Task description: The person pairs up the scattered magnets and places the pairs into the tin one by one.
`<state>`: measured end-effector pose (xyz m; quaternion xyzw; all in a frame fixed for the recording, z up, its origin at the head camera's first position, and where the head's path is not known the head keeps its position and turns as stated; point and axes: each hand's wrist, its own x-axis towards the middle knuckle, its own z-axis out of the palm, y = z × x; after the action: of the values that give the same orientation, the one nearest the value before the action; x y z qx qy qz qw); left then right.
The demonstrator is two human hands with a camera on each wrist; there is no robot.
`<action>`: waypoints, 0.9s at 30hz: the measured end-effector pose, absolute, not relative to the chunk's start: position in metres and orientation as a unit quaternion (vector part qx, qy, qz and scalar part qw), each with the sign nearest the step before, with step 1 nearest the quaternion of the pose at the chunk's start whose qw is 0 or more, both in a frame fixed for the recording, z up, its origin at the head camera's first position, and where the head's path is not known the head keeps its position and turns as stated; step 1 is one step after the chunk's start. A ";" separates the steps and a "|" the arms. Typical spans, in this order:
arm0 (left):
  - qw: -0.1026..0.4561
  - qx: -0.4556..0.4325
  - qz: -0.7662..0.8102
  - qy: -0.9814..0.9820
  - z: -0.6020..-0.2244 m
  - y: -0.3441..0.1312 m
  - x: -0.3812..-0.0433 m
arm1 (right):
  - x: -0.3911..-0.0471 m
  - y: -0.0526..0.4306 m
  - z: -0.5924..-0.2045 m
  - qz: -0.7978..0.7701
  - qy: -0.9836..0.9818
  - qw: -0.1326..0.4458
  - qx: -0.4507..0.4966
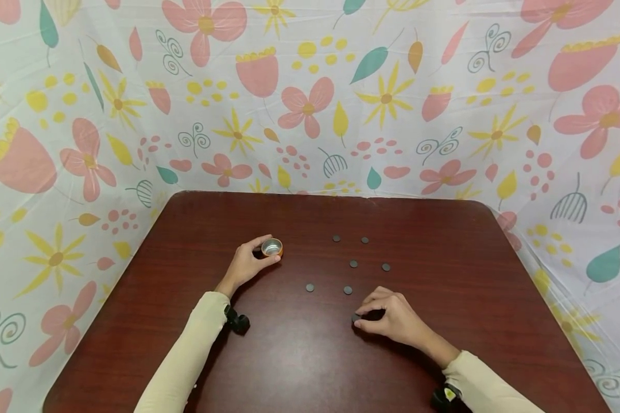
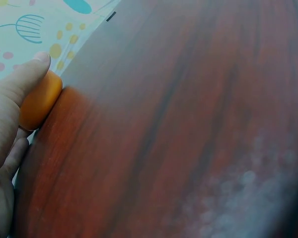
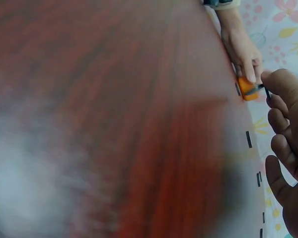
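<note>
My left hand (image 1: 244,265) grips a small round orange tin (image 1: 272,247) between thumb and fingers at the left middle of the table. Its top is uncovered and shows a silvery inside. In the left wrist view the tin's orange side (image 2: 43,101) shows beside the thumb. Nearer the front, my right hand (image 1: 396,316) pinches a small dark grey disc (image 1: 355,318) between thumb and fingertips. The right wrist view shows that disc edge-on as a thin dark strip (image 3: 266,92). Several like discs (image 1: 348,290) lie flat and spaced apart beyond the right hand.
Among the loose discs, the nearest to the tin is one disc (image 1: 310,287); another disc (image 1: 364,240) lies farther back. The glossy reddish-brown table (image 1: 289,355) has rounded far corners. Floral cloth (image 1: 310,149) hangs behind it and along both sides.
</note>
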<state>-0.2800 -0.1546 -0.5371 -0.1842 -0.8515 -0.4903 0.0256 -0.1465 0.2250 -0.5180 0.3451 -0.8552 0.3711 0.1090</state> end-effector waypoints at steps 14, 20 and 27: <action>0.029 -0.180 -0.484 -0.856 -0.540 -0.156 -0.282 | -0.165 0.219 -0.502 0.408 -0.831 0.089 0.367; 0.024 -0.181 -0.483 -0.856 -0.539 -0.156 -0.281 | -0.169 0.203 -0.464 0.425 -0.818 0.078 0.380; 0.023 -0.181 -0.485 -0.855 -0.538 -0.156 -0.281 | -0.201 0.191 -0.454 0.432 -0.814 0.055 0.384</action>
<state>-0.2811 -0.1561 -0.5376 -0.1814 -0.8549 -0.4855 0.0226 -0.2006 0.1913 -0.4540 0.3842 -0.8138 0.4325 0.0552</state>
